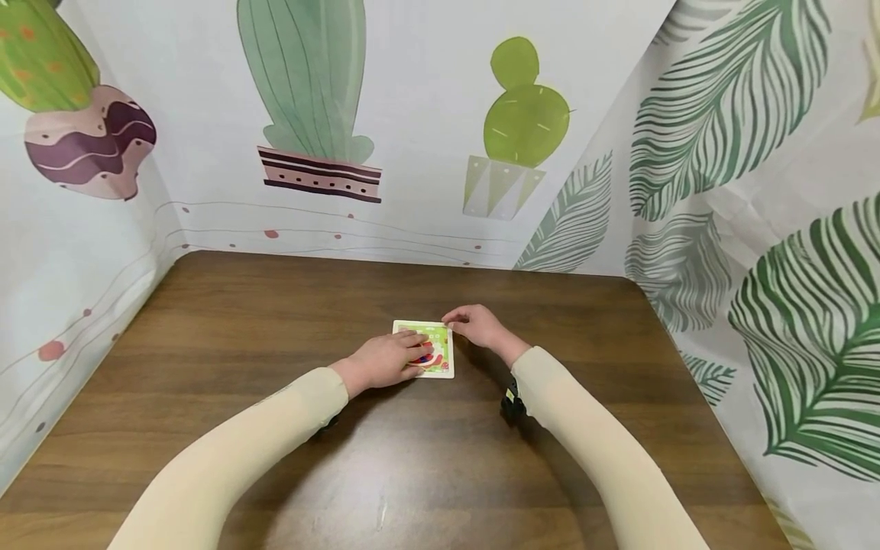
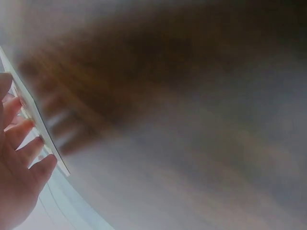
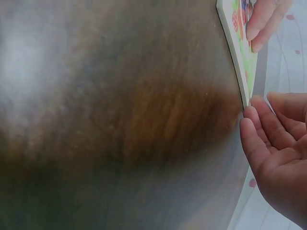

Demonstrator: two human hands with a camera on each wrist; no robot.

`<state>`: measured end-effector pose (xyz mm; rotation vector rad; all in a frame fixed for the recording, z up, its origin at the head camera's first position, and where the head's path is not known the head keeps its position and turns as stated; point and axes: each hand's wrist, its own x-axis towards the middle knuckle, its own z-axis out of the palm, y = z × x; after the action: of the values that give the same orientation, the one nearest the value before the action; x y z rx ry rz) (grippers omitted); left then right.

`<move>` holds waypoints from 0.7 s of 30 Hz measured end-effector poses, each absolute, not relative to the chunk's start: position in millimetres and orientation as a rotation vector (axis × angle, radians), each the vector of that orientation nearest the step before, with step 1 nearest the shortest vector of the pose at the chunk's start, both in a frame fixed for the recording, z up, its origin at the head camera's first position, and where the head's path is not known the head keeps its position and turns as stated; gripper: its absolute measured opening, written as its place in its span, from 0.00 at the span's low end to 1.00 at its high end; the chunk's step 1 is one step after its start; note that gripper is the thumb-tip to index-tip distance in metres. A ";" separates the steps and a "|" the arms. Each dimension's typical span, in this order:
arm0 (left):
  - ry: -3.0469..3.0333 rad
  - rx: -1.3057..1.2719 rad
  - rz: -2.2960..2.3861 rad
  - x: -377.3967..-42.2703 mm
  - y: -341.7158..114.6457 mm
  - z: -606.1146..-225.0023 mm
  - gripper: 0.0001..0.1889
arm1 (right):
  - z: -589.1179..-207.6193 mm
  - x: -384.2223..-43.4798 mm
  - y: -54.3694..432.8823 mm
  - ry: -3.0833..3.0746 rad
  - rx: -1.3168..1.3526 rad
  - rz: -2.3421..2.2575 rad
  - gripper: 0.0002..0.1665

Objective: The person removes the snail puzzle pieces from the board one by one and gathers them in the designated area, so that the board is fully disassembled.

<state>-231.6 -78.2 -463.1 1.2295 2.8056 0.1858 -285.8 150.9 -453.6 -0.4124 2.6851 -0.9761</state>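
A small square picture board [image 1: 444, 351] with a pale border and a green, red and blue print lies on the brown table. Across its left part rests my left hand [image 1: 388, 360], fingers spread and covering some of the picture. My right hand [image 1: 481, 325] is at the board's far right corner, fingers bent. In the right wrist view, fingertips of the right hand [image 3: 280, 153] touch the corner of the board [image 3: 245, 62], with the thumb side apart from them. The left wrist view has the left hand [image 2: 19, 177] over the board's pale edge [image 2: 57, 160].
The wooden table [image 1: 289, 305] reaches a wall covering [image 1: 426, 114] printed with cacti at the back. Leaf-patterned cloth [image 1: 756, 229] hangs along the right side. A dark wrist device [image 1: 512, 405] sits under the right sleeve.
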 end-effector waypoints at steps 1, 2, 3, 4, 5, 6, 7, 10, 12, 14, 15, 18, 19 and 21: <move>2.801 1.221 0.182 -232.2 -78.1 -463.3 0.26 | -453.6 -286.8 151.0 2.683 -0.417 -0.969 0.15; 2.794 1.210 0.182 -232.8 -78.0 -463.5 0.26 | -453.5 -287.6 151.1 2.681 -0.419 -0.963 0.15; 2.786 1.196 0.184 -233.2 -78.0 -463.6 0.26 | -453.4 -288.4 151.1 2.681 -0.425 -0.953 0.15; 2.781 1.183 0.183 -233.6 -78.1 -463.8 0.26 | -453.3 -289.1 151.2 2.680 -0.426 -0.945 0.15; 2.778 1.176 0.186 -233.7 -78.3 -463.9 0.26 | -453.4 -289.7 151.3 2.682 -0.428 -0.935 0.14; 2.777 1.169 0.185 -233.8 -78.3 -463.9 0.27 | -453.0 -290.2 151.1 2.685 -0.431 -0.927 0.14; 2.775 1.160 0.187 -233.8 -78.5 -464.0 0.27 | -452.8 -290.6 151.0 2.690 -0.434 -0.916 0.14; 2.773 1.150 0.208 -233.3 -78.7 -463.9 0.27 | -450.6 -291.5 149.2 2.713 -0.461 -0.859 0.14; 2.776 1.156 0.215 -233.0 -78.8 -463.4 0.26 | -447.3 -291.4 147.5 2.729 -0.480 -0.808 0.14; 2.772 1.159 0.224 -232.8 -79.0 -463.0 0.26 | -444.2 -291.1 145.6 2.738 -0.497 -0.752 0.14; 2.771 1.162 0.225 -232.7 -79.1 -462.8 0.26 | -442.7 -290.9 144.7 2.740 -0.504 -0.728 0.14; 2.769 1.174 0.221 -232.3 -79.4 -462.4 0.25 | -439.8 -289.8 142.8 2.744 -0.519 -0.673 0.14; 2.769 1.176 0.221 -232.2 -79.6 -462.3 0.25 | -439.4 -289.7 142.3 2.747 -0.527 -0.660 0.14; 2.769 1.178 0.216 -232.0 -79.5 -462.1 0.25 | -439.4 -289.5 142.4 2.749 -0.538 -0.650 0.14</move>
<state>-232.0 -79.5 -462.1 1.1782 2.7691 0.2156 -289.5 142.4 -439.4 -0.5380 2.7486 -0.6503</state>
